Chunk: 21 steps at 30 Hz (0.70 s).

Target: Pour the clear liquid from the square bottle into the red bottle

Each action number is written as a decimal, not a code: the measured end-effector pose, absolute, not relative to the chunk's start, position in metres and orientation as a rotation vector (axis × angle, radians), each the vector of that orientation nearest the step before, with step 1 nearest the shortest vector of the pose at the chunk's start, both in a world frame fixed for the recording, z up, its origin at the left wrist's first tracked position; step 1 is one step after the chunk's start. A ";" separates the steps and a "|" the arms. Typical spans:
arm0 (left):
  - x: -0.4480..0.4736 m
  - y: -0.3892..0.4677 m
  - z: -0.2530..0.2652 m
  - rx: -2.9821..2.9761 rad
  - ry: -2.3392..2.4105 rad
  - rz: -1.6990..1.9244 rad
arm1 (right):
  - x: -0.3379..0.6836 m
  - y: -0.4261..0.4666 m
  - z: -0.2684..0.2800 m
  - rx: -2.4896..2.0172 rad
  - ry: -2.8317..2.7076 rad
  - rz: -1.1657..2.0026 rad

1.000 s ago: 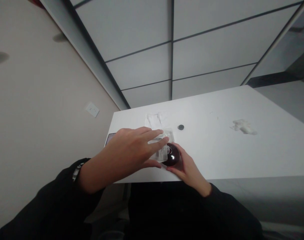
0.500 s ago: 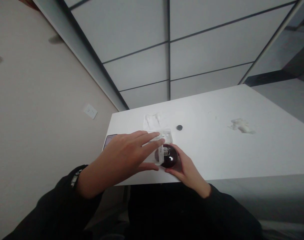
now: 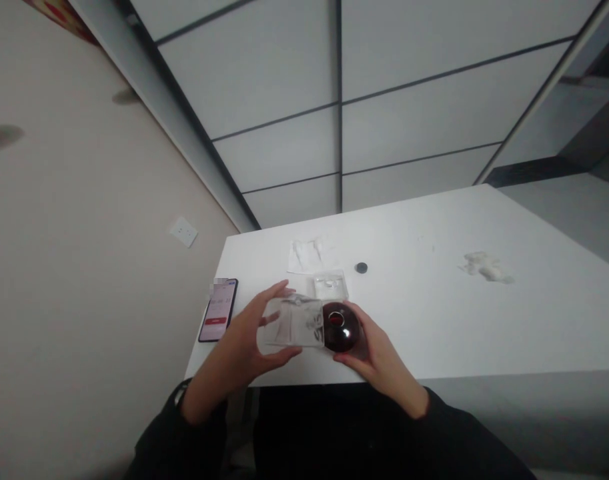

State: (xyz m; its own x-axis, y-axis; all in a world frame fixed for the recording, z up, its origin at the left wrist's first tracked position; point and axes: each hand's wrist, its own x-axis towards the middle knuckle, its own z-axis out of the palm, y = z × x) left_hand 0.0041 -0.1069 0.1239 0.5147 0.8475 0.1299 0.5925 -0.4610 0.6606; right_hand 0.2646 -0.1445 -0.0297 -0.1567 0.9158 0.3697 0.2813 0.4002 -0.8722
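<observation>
My left hand [image 3: 257,337] is closed around a clear, transparent box-like container [image 3: 297,323], tilted on its side. Fingers show through its see-through wall. My right hand [image 3: 377,350] grips a round, glossy dark-red bottle [image 3: 341,327], its round opening facing up. The clear container's right end meets or overlaps the bottle's left side; whether they touch I cannot tell. Just behind them on the white table [image 3: 434,320] lies a second clear plastic piece [image 3: 330,287], like a shallow tray. A small dark round disc, perhaps a cap [image 3: 361,267], lies beyond the bottle.
A phone [image 3: 219,310] with a lit screen lies at the table's left edge. White tissue or thin sheet [image 3: 307,256] lies behind the clear tray. A crumpled pale tissue [image 3: 485,267] lies to the right. Behind the table stand white panelled doors [image 3: 404,133]; a wall rises at left.
My left hand has drawn back leftward and turned with the clear container, uncovering the phone and the bottle's opening. My right hand keeps its hold on the bottle. The camera view has shifted slightly.
</observation>
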 end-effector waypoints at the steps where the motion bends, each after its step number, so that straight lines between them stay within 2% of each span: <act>1: 0.002 -0.111 0.114 2.127 1.188 0.666 | 0.265 -0.145 -0.031 -1.066 -1.673 0.802; 6: 0.002 -0.126 0.061 1.749 1.131 0.993 | 0.266 -0.146 -0.037 -1.077 -1.681 0.784; 11: 0.012 -0.129 0.024 1.405 1.086 1.119 | 0.267 -0.147 -0.041 -1.110 -1.680 0.785; 15: 0.019 -0.128 0.023 1.319 1.109 1.197 | 0.267 -0.147 -0.042 -1.116 -1.669 0.779; 21: 0.021 -0.122 0.052 1.505 1.105 1.208 | 0.266 -0.146 -0.038 -1.105 -1.678 0.778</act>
State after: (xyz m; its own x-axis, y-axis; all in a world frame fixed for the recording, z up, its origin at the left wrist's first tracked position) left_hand 0.0206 -0.1217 0.0515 0.1285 0.9721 0.1963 0.1091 -0.2106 0.9715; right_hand 0.2664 -0.1460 -0.0379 -0.1430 0.9209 0.3627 0.3187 0.3898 -0.8640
